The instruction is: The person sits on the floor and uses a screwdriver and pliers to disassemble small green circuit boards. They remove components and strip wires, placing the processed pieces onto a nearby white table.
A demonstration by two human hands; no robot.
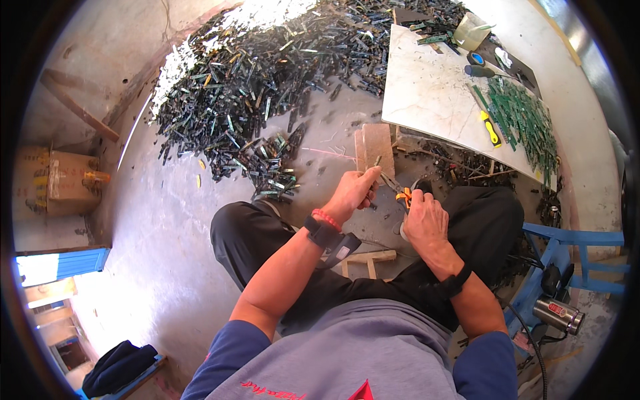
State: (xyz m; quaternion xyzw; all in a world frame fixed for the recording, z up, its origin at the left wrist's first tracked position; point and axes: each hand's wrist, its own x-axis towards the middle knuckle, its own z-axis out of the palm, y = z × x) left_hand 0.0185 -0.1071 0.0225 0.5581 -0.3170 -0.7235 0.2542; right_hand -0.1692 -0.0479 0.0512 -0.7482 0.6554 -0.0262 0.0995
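Observation:
My left hand (355,191) is closed in a pinch, with the tip of a small thin strip (378,161) sticking up past the thumb. In my right hand (427,219) are pliers (404,196) with orange and black handles. Their jaws point toward the left fingertips, close to the strip; whether they touch it I cannot tell. Just beyond both hands lies a reddish-brown slab (375,148) on the floor. My black-trousered knees are on either side of the hands.
A large heap of dark strips (247,100) covers the far floor. To the right, a pale board (427,87) carries green strips (523,120), a yellow-handled tool (491,129) and a plastic cup (471,32). A blue stool (573,237) and steel flask (559,315) sit at right, cardboard boxes (73,183) at left.

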